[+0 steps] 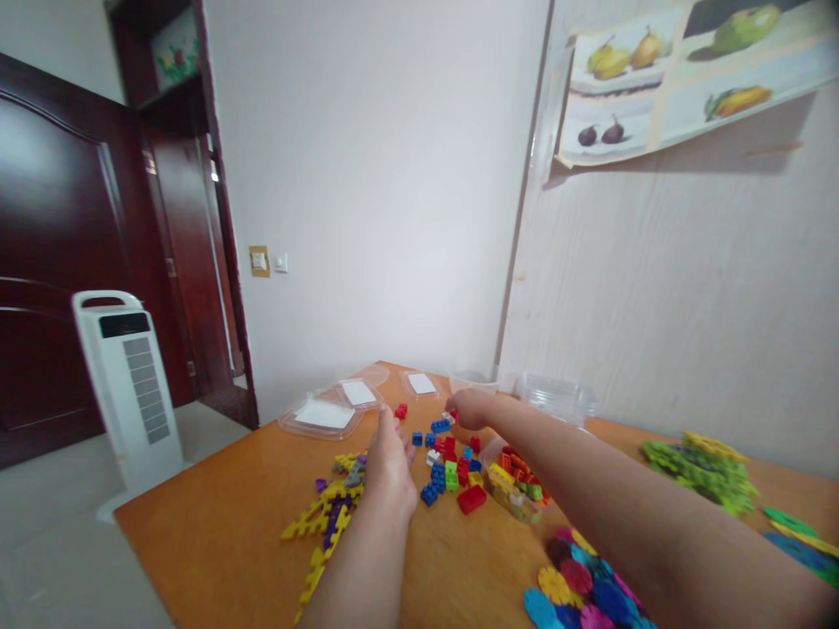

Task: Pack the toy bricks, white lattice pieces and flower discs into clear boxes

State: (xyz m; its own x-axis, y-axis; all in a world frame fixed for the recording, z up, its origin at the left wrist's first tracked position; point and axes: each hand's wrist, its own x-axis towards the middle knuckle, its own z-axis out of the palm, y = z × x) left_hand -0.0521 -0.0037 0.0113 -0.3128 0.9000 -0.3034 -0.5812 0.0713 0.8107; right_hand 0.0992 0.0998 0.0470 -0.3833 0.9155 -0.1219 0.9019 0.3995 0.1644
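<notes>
My left hand (391, 459) rests on its edge at the left of the loose building blocks, fingers stretched forward and holding nothing. Farther out, my right hand (469, 409) reaches over the back of the pile with its fingers bent down beside a white and red block (448, 417); its fingertips are too small to make out. Blue blocks (438, 476), a red block (472, 499) and a green block (452, 477) lie between the hands and nearer. A clear tub (515, 498) of orange, yellow and green blocks stands below my right forearm.
Clear lids with white labels (324, 414) lie at the back left. Clear containers (554, 397) stand by the wall. Yellow notched pieces (315, 522) lie left, colourful discs (577, 577) at front right, and green pieces (701, 472) far right on the orange table (216, 515).
</notes>
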